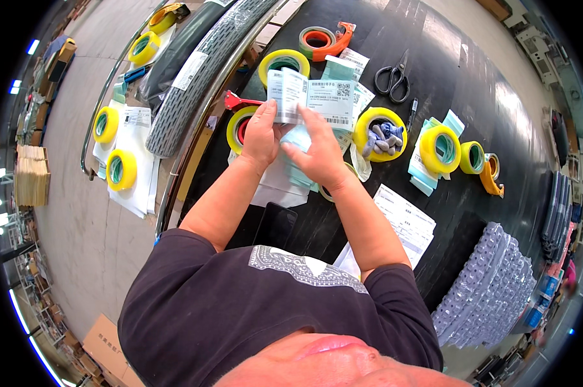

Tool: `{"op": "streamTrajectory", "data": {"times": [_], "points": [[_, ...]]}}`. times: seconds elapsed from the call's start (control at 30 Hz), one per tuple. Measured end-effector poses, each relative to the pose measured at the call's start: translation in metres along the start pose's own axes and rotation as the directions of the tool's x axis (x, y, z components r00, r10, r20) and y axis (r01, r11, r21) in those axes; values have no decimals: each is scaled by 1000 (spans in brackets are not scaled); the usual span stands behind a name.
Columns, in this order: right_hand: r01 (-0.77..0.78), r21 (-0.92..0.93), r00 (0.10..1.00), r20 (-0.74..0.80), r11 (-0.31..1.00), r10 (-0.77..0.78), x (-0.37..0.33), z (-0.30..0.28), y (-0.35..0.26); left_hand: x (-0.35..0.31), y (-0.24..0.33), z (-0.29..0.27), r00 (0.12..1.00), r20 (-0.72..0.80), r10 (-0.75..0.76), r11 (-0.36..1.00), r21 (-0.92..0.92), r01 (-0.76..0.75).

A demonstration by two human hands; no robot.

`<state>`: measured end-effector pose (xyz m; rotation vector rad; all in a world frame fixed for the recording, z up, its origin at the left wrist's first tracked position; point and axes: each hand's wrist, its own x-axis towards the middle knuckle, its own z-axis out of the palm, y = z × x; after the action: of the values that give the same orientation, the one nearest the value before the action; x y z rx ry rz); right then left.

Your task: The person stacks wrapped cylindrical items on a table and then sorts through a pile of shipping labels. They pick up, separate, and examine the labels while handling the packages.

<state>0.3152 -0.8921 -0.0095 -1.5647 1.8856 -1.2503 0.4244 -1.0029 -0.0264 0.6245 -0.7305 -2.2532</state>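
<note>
A strip of printed shipping labels [330,103], white with pale blue-green backing, is held up over the dark table. The fingers of my left hand [262,137] are closed on its folded left part. My right hand [318,148] is bent round the strip's lower middle, with thumb and fingertips against it. More labels hang or lie below the hands, partly hidden by them. Close by are a large yellow tape roll [285,62] and a red-handled tape dispenser [241,101]. Right of my hands, another yellow roll [357,132] has grey-blue gloves [384,138] in its middle.
Black scissors [392,80], a pen [412,113] and an orange tape dispenser [333,45] lie beyond. Several tape rolls [440,149] stand on the right. A phone [276,226] and printed sheets [404,222] lie nearer me. Bubble wrap [488,290] is at right, a metal rail [223,80] at left.
</note>
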Motion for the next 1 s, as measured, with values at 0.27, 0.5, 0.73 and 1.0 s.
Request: {"op": "streamTrajectory", "data": {"times": [0.27,0.5,0.73,1.0], "points": [[56,-186,986,-147,981,-84,-5,0,20,1,-5,5,993,-99,58,979,203,-37],[-229,-52,901,-389,972,191,9,-28,52,3,-7,-3,987,-142,78,979,198,-49],[-223,486,869,-293,845,398,11,-25,30,4,-5,-5,988,-131,76,983,178,-52],[39,61,998,-56,997,-35,-5,3,11,3,-4,2,982,-171,75,978,204,-40]]}}
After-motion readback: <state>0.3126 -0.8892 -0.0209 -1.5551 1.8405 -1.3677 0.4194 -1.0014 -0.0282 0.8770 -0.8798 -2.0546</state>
